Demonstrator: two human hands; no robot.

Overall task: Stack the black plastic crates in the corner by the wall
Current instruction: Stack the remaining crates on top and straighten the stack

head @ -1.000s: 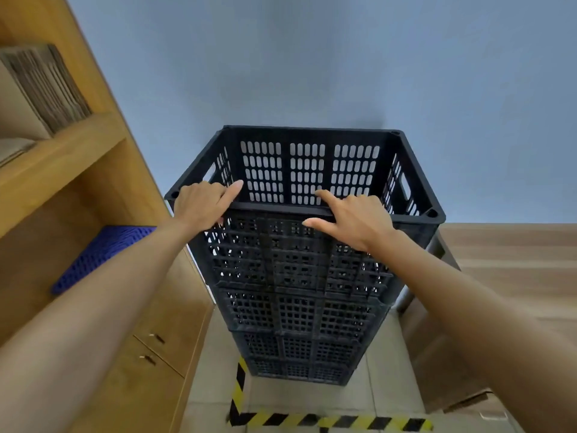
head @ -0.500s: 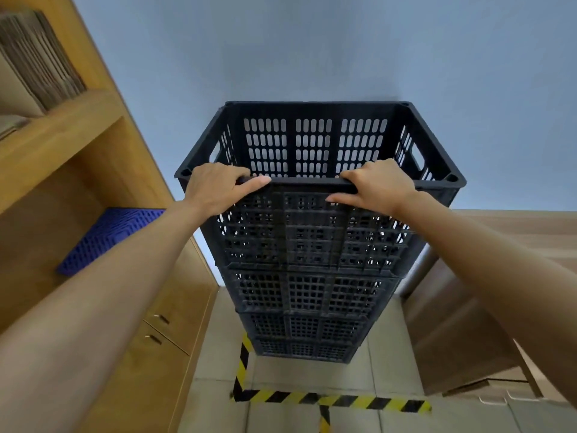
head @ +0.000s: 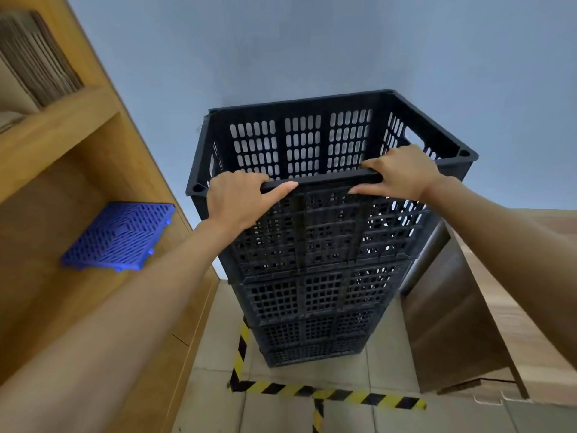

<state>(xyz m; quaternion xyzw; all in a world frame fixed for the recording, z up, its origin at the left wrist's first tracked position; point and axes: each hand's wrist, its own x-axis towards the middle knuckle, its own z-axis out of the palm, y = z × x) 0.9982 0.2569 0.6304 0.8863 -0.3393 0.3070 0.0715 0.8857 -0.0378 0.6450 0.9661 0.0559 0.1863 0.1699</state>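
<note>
Four black crates [head: 315,276] are looking stacked against the wall [head: 312,42], left hand [head: 237,198] and right hand [head: 402,173] both gripping the top crate's [head: 327,151] near rim, probably squaring it; release remaining.

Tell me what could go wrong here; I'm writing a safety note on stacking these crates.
1. The stack is tall and narrow, and both the left hand and right hand grip only the top crate at its near rim, so a pull could tip it toward the person.
2. The top crate looks turned slightly against the crates below; if it is not seated, it may slip.
3. The wooden cabinet stands close on the left, so an elbow could knock it.
</note>
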